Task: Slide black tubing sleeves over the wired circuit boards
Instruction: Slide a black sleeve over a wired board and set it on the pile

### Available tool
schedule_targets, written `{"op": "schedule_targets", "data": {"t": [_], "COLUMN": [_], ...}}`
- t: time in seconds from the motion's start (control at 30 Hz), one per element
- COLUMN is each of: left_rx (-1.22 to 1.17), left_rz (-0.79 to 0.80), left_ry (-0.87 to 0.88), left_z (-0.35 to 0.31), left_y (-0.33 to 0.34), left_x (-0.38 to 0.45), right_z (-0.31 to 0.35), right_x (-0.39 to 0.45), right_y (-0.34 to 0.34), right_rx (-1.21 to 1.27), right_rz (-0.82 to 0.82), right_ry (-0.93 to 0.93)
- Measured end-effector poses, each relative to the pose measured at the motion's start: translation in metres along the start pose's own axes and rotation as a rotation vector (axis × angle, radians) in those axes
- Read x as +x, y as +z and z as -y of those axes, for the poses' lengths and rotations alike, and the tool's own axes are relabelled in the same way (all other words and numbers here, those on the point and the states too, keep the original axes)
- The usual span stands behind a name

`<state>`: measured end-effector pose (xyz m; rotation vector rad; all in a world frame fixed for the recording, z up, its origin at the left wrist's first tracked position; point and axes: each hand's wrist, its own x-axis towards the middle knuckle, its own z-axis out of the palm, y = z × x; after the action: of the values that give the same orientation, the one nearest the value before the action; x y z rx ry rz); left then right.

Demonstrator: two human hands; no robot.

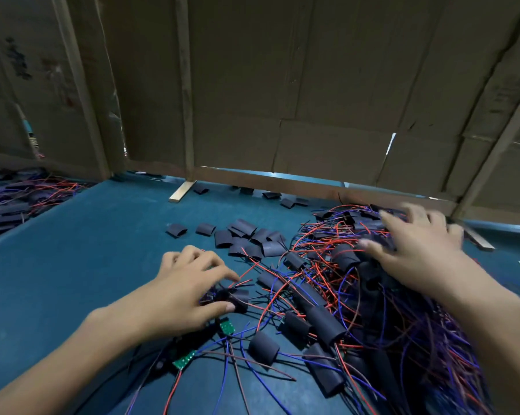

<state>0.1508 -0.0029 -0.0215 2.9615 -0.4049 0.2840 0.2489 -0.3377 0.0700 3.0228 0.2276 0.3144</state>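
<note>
A teal-covered worktable is observed. Loose flattened black tubing sleeves are scattered at its centre. A tangled heap of sleeved boards with red and blue wires is spread across the right side. Bare green circuit boards are seen near the front edge.

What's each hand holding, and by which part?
Left hand pinches a black tubing sleeve by its near end, between thumb and fingers. Right hand rests spread on the red and blue wire pile; blurred, grip unclear.
</note>
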Motion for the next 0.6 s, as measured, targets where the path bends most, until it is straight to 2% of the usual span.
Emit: {"op": "schedule_targets", "data": {"t": [0.07, 0.1, 0.17, 0.23, 0.33, 0.43, 0.5, 0.6], "left_rx": [0.010, 0.028, 0.044, -0.042, -0.176, -0.209, -0.244, -0.180], "left_rz": [-0.102, -0.161, -0.245, -0.309, -0.347, -0.172, -0.068, 0.008], "left_ry": [0.079, 0.113, 0.133, 0.122, 0.057, -0.040, -0.054, -0.012], "left_z": [-0.010, -0.015, -0.022, -0.026, -0.024, -0.012, -0.004, 0.004], "left_y": [-0.001, -0.001, -0.003, -0.005, -0.005, 0.002, 0.007, 0.015], "left_x": [0.002, 0.004, 0.009, 0.014, 0.020, 0.022, 0.018, 0.008], "right_z": [0.025, 0.042, 0.079, 0.111, 0.119, 0.105, 0.100, 0.099], "right_x": [-0.012, -0.021, -0.042, -0.057, -0.053, -0.040, -0.031, -0.029], "right_y": [-0.006, -0.006, 0.006, 0.032, 0.061, 0.069, 0.071, 0.072], "right_rx": [0.214, 0.355, 0.495, 0.338, 0.215, 0.309, 0.253, 0.140], "right_rz": [-0.295, -0.339, -0.157, 0.033, 0.111, 0.115, 0.098, 0.121], "right_ry": [-0.192, -0.337, -0.583, -0.678, -0.647, -0.582, -0.530, -0.447]}}
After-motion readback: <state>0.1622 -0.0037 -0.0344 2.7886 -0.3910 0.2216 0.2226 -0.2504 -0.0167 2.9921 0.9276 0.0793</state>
